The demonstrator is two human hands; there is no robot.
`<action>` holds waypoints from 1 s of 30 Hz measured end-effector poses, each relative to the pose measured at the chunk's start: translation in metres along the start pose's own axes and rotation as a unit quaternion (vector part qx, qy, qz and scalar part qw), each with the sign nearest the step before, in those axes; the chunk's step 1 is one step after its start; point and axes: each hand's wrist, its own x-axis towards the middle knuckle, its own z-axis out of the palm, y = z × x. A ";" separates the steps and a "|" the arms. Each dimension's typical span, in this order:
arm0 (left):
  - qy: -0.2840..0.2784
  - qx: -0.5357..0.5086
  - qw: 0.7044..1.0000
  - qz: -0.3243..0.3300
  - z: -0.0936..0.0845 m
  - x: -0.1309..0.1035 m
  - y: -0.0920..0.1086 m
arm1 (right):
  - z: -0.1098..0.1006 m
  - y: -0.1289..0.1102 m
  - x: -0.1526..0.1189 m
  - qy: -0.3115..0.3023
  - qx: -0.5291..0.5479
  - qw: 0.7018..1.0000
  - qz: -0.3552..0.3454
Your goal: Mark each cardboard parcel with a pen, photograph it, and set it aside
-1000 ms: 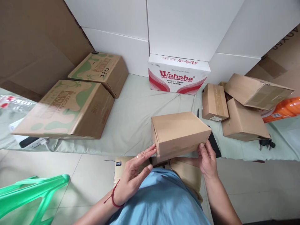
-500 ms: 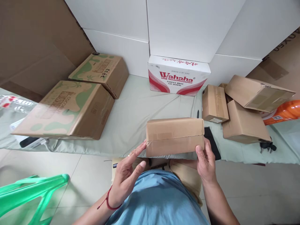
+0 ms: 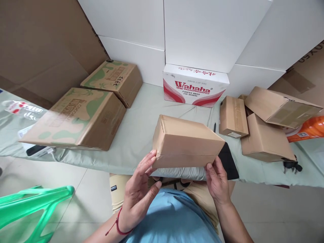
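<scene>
A plain brown cardboard box (image 3: 189, 145) is tilted above the front of the cloth-covered table, its top, left end and long side showing. My right hand (image 3: 217, 180) grips its lower right corner, thumb on the near side and fingers partly hidden behind. At the lower left corner, the stretched fingertips of my left hand (image 3: 139, 192) touch the box. That hand's thumb stands apart and does not touch the cardboard. A black flat object (image 3: 229, 162) lies to the right, partly covered by the box.
Two green-printed cartons (image 3: 73, 118) stand left, near a clear bottle (image 3: 24, 109) and a power bank (image 3: 37, 151). A white-and-red Wahaha carton (image 3: 194, 86) is against the back panel. Several brown boxes (image 3: 265, 138), an orange bottle (image 3: 308, 130) and keys (image 3: 292, 166) sit right. A green stool (image 3: 37, 202) is at lower left.
The box has turned and tipped, so its top and left end now show. My right hand has moved slightly left and down to the lower corner. The whole view has shifted a little.
</scene>
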 end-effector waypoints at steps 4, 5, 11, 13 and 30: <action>0.042 -0.038 0.998 -0.002 0.006 0.003 0.000 | 0.002 0.000 0.004 -0.044 -0.017 0.999 -0.023; 0.055 -0.043 0.997 -0.014 0.008 0.003 0.000 | 0.002 -0.001 0.006 -0.060 -0.034 0.997 -0.033; 0.148 -0.101 0.977 -0.112 0.020 0.010 0.004 | -0.004 -0.020 0.018 -0.113 -0.161 0.970 -0.144; 0.171 -0.129 0.967 -0.139 0.022 0.014 0.004 | -0.003 -0.036 0.023 -0.153 -0.209 0.943 -0.207; 0.216 -0.165 0.943 -0.189 -0.011 0.024 -0.004 | 0.053 -0.081 0.011 -0.259 -0.208 0.829 -0.450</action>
